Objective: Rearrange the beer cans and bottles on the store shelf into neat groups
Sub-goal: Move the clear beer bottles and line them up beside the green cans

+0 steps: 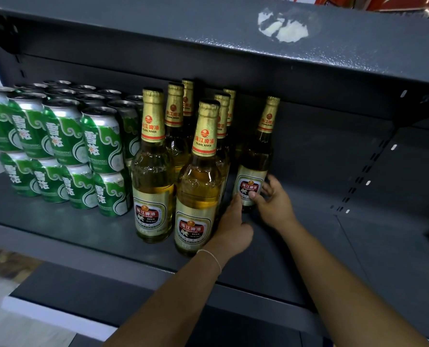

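- Dark grey metal store shelf point(88, 229) carries all stock; a second grey shelf board point(208, 41) overhangs it, with a white scuffed patch point(283, 25) on its front face.
- Green-and-white aluminium beer cans point(65, 146) occupy the left part of the shelf, stacked two high, in rows running toward the back.
- Clear glass beer bottles with gold foil necks and red-and-gold labels point(175, 171) stand upright just right of the cans, in two rows running front to back; front pair nearest the shelf edge.
- One further gold-necked glass bottle of the same kind point(256, 156) stands apart on the right of that group, set further back, tilted slightly with its neck leaning right.
- Right hand point(273, 200) grasps the lower body of this bottle: thumb across the front label, fingers curled round its right side.
- Left hand point(233, 226) reaches in between the front right bottle of the group and the single bottle; fingertips touch the single bottle's lower left side. Fingers extended rather than curled; cannot tell whether they actually wrap it.
- Thin pale bracelet point(213, 256) on the left wrist.
- Shelf surface right of the held bottle is bare grey metal; perforated upright point(363, 171) at the back right.
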A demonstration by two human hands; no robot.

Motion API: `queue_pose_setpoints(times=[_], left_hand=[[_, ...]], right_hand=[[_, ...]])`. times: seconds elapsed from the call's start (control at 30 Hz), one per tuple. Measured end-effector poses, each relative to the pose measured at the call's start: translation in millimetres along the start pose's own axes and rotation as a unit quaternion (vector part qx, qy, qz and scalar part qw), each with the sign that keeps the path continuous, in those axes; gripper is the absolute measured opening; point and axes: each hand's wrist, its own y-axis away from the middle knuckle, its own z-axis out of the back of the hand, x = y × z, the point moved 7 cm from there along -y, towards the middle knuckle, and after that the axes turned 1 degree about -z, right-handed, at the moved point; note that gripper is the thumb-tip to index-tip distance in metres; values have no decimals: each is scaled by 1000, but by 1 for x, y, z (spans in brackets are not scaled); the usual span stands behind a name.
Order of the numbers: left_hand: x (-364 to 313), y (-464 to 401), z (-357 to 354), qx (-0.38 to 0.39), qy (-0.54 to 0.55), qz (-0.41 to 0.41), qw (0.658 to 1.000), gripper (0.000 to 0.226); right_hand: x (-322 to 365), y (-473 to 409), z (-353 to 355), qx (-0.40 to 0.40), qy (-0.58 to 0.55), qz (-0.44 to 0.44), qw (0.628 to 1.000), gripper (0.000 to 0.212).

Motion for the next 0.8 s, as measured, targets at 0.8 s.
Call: queue_pose_setpoints(times=[0.8], left_hand=[[-19, 21, 9, -26, -70, -41, 996, 80]], right_hand=[[6, 9, -4, 4, -13, -50, 999, 66]])
